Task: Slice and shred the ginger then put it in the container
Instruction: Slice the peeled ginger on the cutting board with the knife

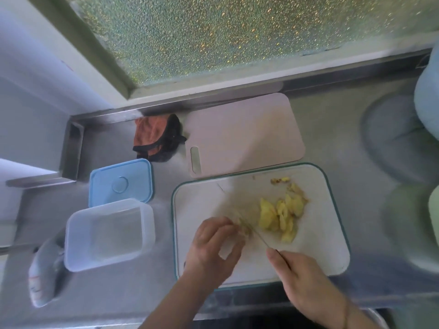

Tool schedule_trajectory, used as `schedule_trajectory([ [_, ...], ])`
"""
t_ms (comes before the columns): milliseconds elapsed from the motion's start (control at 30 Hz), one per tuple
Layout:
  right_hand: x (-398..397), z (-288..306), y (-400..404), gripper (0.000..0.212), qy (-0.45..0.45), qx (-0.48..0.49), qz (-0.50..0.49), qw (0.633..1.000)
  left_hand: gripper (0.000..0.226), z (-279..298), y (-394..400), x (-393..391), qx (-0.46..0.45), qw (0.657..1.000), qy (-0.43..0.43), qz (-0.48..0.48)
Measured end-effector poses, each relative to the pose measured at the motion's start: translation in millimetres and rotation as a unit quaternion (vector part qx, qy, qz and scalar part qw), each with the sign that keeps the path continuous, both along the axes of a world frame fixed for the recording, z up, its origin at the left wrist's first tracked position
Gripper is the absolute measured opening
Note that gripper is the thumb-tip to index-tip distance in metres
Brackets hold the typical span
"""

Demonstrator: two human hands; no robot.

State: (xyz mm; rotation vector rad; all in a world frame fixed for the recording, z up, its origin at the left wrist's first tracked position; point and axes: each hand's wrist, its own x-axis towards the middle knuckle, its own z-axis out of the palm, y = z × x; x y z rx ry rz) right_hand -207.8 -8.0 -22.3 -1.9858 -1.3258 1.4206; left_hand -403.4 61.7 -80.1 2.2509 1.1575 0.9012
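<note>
The picture is smeared, so the knife [259,236] blade shows only as a thin line. Nearest, the right hand [301,279] curls round its handle, mostly hidden. The left hand [213,248] bends its fingers [223,224] together on a small ginger piece [244,227] against the blade, on the white cutting board [199,203]. Ginger slices [280,214] lie just beyond. On the worktop [166,288] to the left stands the open container [109,233], with its blue lid [121,182] behind.
</note>
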Motion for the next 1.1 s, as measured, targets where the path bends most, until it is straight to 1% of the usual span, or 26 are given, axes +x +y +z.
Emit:
schedule_trajectory([
  [100, -2.3, -6.0, -1.6, 0.06, -0.01, -0.003, 0.009, 1.0, 0.017, -4.2, -3.0, 7.9, 0.003, 1.0, -0.011, -0.006],
  [233, -3.4, -6.8, -2.4, 0.058, 0.004, -0.007, 0.012, 1.0, 0.004, -11.4, 2.4, 10.4, 0.029, 0.999, -0.019, -0.014],
  [467, -1.6, 10.8, -6.0, 0.058, 0.022, -0.017, 0.001, 1.0, 0.008, -9.4, 12.4, 9.4, 0.035, 0.998, -0.003, -0.06],
  [600, -2.9, 19.7, -7.7, 0.057, 0.006, -0.012, -0.003, 1.0, 0.011, -9.4, 15.9, 6.8, 0.043, 0.995, 0.026, -0.088],
  [867, -6.6, 27.4, -8.1, 0.059, 0.003, -0.019, -0.01, 1.0, 0.013, -5.9, 14.1, 7.8, 0.037, 0.996, 0.035, -0.079],
  [1000, -7.3, 26.2, -7.8, 0.064, 0.002, -0.022, -0.006, 1.0, 0.011, -6.2, 14.3, 7.3, 0.028, 0.996, 0.034, -0.082],
  [1100, -7.7, 27.2, -6.2, 0.064, 0.0, -0.032, -0.001, 0.999, 0.016, -5.4, 15.3, 6.8, 0.027, 0.995, 0.037, -0.09],
])
